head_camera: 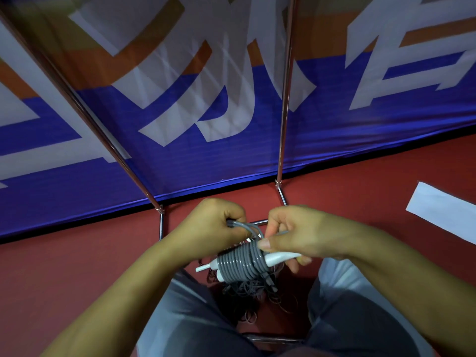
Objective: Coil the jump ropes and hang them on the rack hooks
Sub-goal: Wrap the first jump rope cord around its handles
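In the lower middle of the frame, the grey jump rope (pixel 240 264) is wound in tight turns around its white handles (pixel 279 258), above the person's knees. The right hand (pixel 296 235) holds the handles, thumb pressing on the coil. The left hand (pixel 219 222) pinches the free loops of cord. The coiling step seems nearly finished; next the end probably needs tucking. The bundle's long axis runs left to right, its thin tip pointing left. Behind stand the chrome rack legs (pixel 283 119) and a blue banner (pixel 180 155).
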`<action>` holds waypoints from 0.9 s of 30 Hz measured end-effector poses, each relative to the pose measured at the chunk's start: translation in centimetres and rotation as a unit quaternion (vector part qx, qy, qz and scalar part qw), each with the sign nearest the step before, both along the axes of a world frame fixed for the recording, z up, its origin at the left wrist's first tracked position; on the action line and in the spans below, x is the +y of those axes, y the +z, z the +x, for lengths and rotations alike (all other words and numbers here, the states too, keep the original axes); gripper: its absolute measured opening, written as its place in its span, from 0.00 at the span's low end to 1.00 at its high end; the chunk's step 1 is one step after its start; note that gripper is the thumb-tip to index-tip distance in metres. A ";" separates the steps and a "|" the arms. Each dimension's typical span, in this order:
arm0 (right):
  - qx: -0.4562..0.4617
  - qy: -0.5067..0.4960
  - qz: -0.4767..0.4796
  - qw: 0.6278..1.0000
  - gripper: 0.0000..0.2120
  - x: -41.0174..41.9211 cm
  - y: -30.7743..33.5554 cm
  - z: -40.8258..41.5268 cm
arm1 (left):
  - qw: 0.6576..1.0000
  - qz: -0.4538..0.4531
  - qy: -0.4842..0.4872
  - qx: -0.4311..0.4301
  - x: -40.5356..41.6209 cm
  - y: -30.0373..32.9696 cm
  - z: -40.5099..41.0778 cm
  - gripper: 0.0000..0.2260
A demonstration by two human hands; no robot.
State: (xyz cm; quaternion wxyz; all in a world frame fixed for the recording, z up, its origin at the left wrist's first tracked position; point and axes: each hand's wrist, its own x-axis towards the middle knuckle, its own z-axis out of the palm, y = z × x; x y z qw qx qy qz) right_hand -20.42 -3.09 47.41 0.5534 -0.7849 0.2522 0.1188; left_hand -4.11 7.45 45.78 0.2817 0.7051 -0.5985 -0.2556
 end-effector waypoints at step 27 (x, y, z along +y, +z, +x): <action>-0.147 -0.179 -0.207 0.950 0.04 0.3 -2.9 1.0 | 0.866 0.098 0.091 0.483 1.3 0.7 -1.5 0.09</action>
